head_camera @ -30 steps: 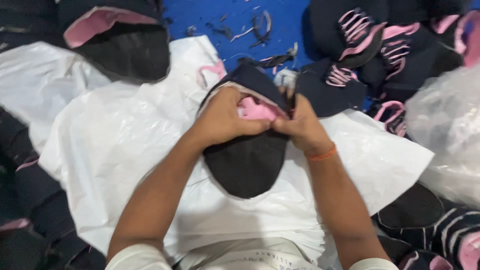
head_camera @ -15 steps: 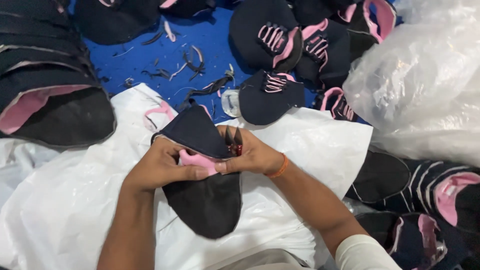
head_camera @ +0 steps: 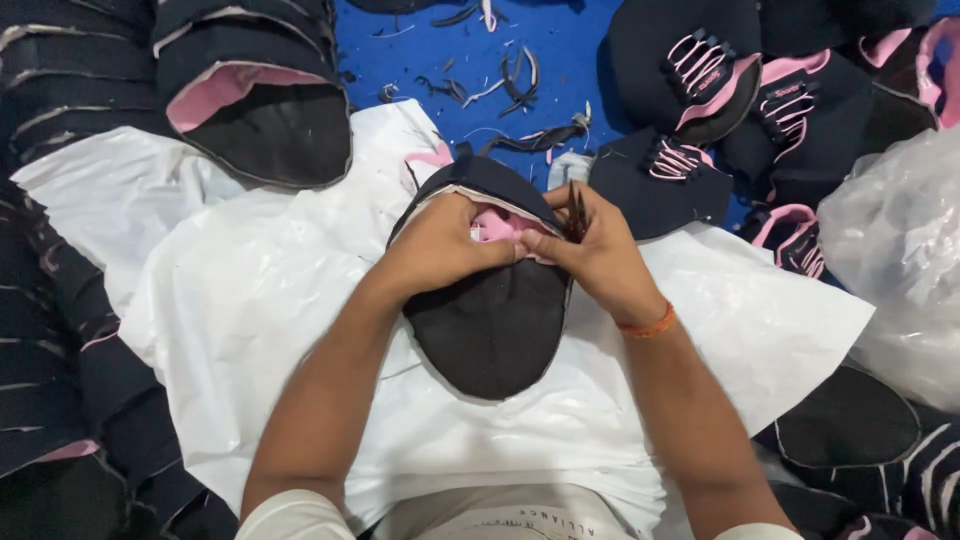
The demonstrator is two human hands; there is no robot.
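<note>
Because the dark navy fabric shoe upper with pink lining (head_camera: pixel 492 310) sags flat over the white plastic sheet (head_camera: pixel 250 290) on the person's lap, it looks light, limp and easy to crease, best pinched at its stitched collar edge. The left hand (head_camera: pixel 440 245) clasps that pink-lined opening; the right hand (head_camera: pixel 600 255) pinches the same edge together with small dark snips (head_camera: pixel 577 208). Its long axis runs toward and away from the person, rounded toe nearest the body.
</note>
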